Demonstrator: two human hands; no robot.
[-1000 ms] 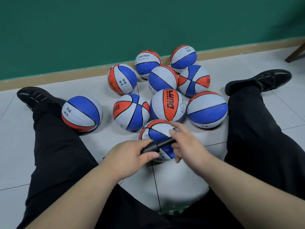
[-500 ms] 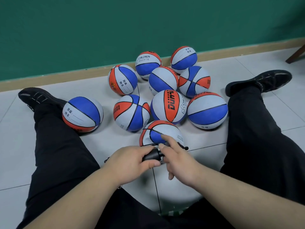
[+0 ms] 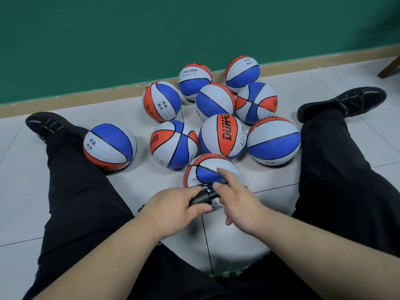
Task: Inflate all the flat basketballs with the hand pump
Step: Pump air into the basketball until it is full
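Your left grip (image 3: 176, 210) clenches the hand pump (image 3: 201, 197); your right grip (image 3: 238, 204) holds its handle. Push each stroke straight toward the basketball (image 3: 205, 169) just beyond both grips.

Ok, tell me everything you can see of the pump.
The pump is a small black tube, matte like plastic, lying nearly level and slanting up to the right over the nearest ball. The left hand grips its thicker barrel; the right hand holds the thinner far end and hides most of the handle. Whether its needle sits in the ball cannot be seen.
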